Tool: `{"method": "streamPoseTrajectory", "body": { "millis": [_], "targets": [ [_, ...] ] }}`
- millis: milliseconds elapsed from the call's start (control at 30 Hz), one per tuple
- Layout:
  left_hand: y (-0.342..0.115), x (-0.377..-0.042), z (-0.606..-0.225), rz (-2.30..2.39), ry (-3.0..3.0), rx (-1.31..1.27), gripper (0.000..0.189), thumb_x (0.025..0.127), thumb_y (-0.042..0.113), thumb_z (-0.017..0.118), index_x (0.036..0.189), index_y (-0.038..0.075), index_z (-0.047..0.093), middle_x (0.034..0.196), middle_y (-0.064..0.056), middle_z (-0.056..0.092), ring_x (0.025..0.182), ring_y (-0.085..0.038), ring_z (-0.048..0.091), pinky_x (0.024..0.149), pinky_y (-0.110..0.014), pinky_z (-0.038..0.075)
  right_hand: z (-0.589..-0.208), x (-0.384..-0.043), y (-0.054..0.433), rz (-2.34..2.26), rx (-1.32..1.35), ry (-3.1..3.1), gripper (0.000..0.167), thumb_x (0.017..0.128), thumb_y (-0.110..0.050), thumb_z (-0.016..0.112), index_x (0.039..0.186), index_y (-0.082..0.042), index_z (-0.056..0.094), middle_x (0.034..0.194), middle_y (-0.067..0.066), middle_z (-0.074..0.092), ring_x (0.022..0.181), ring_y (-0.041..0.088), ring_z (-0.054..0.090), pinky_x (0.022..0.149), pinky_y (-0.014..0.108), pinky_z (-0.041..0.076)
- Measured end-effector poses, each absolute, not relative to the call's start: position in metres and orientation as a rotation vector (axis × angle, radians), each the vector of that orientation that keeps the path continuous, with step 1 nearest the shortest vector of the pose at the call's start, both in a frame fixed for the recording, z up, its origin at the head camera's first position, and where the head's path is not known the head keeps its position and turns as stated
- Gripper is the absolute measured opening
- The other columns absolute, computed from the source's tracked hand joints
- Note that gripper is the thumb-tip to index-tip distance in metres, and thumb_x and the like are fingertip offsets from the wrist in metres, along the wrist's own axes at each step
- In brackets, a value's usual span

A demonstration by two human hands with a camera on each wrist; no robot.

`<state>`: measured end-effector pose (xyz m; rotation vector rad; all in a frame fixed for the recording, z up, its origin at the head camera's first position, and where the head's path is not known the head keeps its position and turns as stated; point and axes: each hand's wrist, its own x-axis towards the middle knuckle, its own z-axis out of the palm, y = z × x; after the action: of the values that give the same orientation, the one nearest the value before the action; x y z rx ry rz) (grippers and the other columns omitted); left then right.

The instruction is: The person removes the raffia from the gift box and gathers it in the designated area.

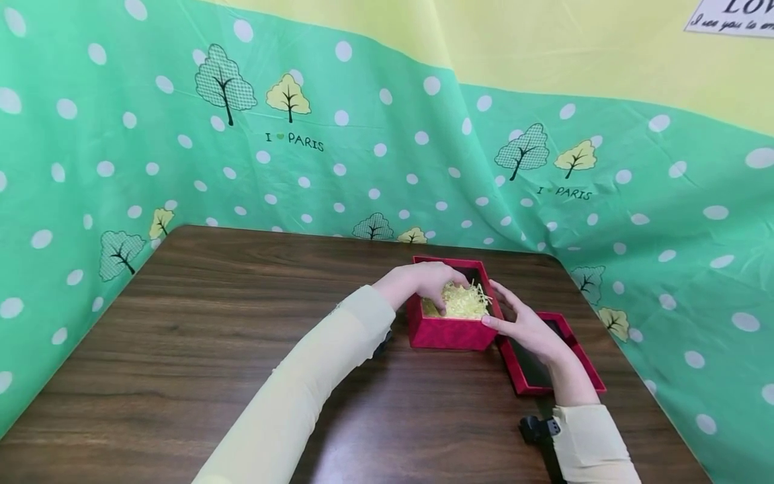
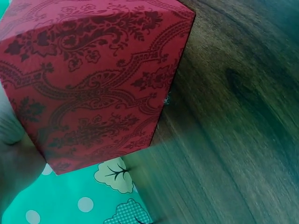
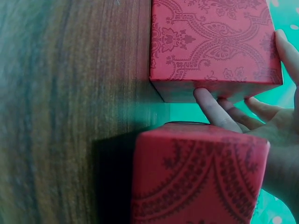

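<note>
A red patterned box point(image 1: 450, 334) stands without its lid on the table, with pale yellow shredded paper point(image 1: 465, 302) heaped inside. My left hand point(image 1: 426, 279) reaches in over the box's left wall. Its thumb and fingers are spread apart and touch the paper; some fingertips are hidden in it. My right hand point(image 1: 529, 329) rests against the box's right side, thumb at the near corner of the rim. In the right wrist view, the fingers point(image 3: 217, 112) lie nearly straight along that side. The left wrist view shows the outside of a red patterned box point(image 2: 93, 88), with the fingers out of sight.
The red lid point(image 1: 580, 356), dark inside, lies hollow side up to the right of the box, under my right forearm. Dark wood tabletop point(image 1: 211, 356) stretches out to the left. Behind it hangs a green and yellow curtain point(image 1: 338, 161) with tree prints.
</note>
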<state>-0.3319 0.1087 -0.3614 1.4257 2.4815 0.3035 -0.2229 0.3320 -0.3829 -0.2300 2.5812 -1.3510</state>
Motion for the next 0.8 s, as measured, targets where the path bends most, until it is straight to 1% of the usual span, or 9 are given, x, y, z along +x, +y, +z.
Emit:
{"method": "streamPoseTrajectory", "body": {
  "millis": [133,300,433,533,633,800],
  "targets": [
    [0.1112,-0.3305,-0.3615,0.248,2.484,1.377,0.063,0.078,0.030,0.077,0.135,0.027,0.051,0.130,0.002,0.056,0.119,-0.011,0.050,0.098,-0.025,0.042,-0.3829,-0.2224,0.3322,-1.349,-0.240,2.586,0.087,0.086,-0.034,0.067,0.152,-0.023,0.012,0.149,0.017,0.024,0.132,0.039,0.029,0.098,0.055,0.041],
    [0.1128,-0.3298,-0.3622,0.257,2.474,1.324,0.053,0.078,0.023,0.077,0.127,0.028,0.058,0.122,0.003,0.059,0.111,-0.009,0.052,0.087,-0.022,0.046,-0.3826,-0.2213,0.3326,-1.356,-0.255,2.580,0.087,0.086,-0.033,0.067,0.152,-0.024,0.011,0.150,0.018,0.024,0.132,0.040,0.029,0.098,0.055,0.041],
    [0.1124,-0.3312,-0.3624,0.269,2.474,1.350,0.041,0.079,0.017,0.076,0.117,0.025,0.065,0.110,0.004,0.061,0.101,-0.007,0.053,0.080,-0.019,0.046,-0.3811,-0.2203,0.3318,-1.359,-0.248,2.579,0.087,0.086,-0.033,0.066,0.152,-0.025,0.010,0.150,0.018,0.023,0.132,0.041,0.028,0.098,0.056,0.041],
    [0.1119,-0.3319,-0.3628,0.269,2.479,1.391,0.033,0.078,0.014,0.075,0.109,0.022,0.068,0.103,0.005,0.063,0.096,-0.006,0.054,0.079,-0.017,0.045,-0.3809,-0.2196,0.3311,-1.360,-0.234,2.579,0.088,0.086,-0.033,0.067,0.152,-0.026,0.010,0.150,0.018,0.023,0.132,0.041,0.029,0.097,0.055,0.042],
    [0.1117,-0.3319,-0.3630,0.269,2.487,1.421,0.027,0.077,0.011,0.075,0.102,0.020,0.071,0.097,0.006,0.064,0.091,-0.005,0.054,0.076,-0.016,0.044,-0.3810,-0.2192,0.3308,-1.364,-0.224,2.578,0.089,0.085,-0.033,0.068,0.152,-0.026,0.010,0.150,0.018,0.023,0.132,0.041,0.029,0.096,0.054,0.044],
    [0.1106,-0.3317,-0.3637,0.302,2.504,1.454,0.020,0.076,0.007,0.072,0.093,0.018,0.073,0.088,0.006,0.064,0.080,-0.007,0.052,0.068,-0.017,0.043,-0.3814,-0.2187,0.3306,-1.368,-0.217,2.574,0.088,0.085,-0.034,0.067,0.152,-0.026,0.010,0.150,0.018,0.023,0.132,0.041,0.028,0.097,0.055,0.043]
  ]
}}
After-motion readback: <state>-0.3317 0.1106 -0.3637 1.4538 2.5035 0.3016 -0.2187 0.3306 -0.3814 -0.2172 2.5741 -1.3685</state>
